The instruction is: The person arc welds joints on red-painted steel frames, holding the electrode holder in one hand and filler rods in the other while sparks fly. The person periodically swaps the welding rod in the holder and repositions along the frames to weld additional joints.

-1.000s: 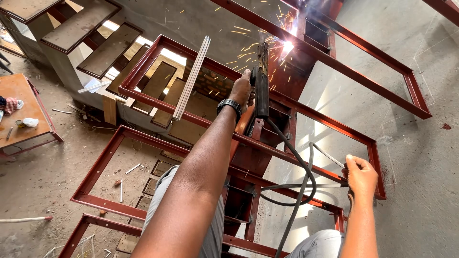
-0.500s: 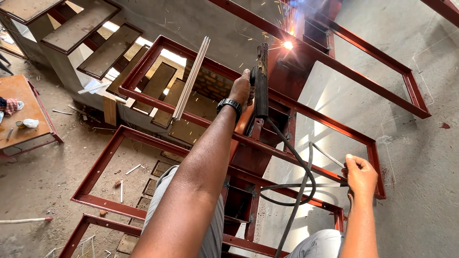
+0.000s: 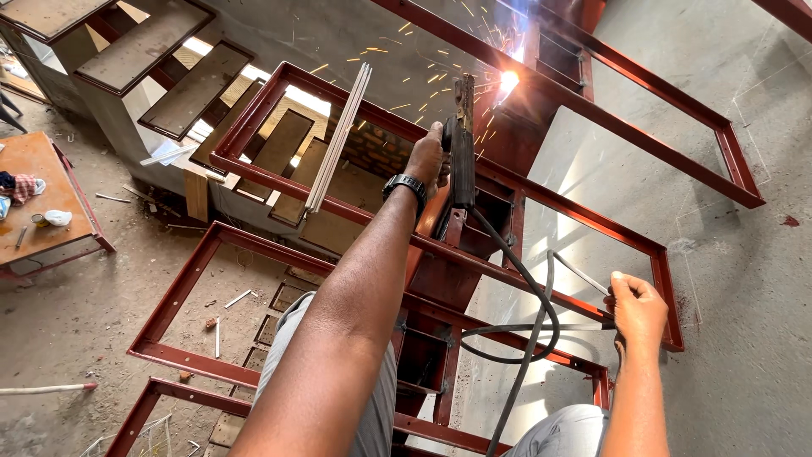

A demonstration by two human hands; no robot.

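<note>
Both hands are clenched: the left hand (image 3: pixel 427 156) around the welding holder (image 3: pixel 462 148), the right hand (image 3: pixel 636 306) gripping the cable (image 3: pixel 529 292). Sparks (image 3: pixel 440 63) flying near bare arms could burn; a tug on the cable might jerk the arc (image 3: pixel 508 81) off the red frame (image 3: pixel 592 110).

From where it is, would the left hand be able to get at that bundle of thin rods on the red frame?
Probably yes: the left hand grips the welding tool, but the rods lie just beside it, nothing between.

Open gaps between red steel frame rails (image 3: pixel 541 203), black cable (image 3: pixel 516 279) looped across the middle
</note>
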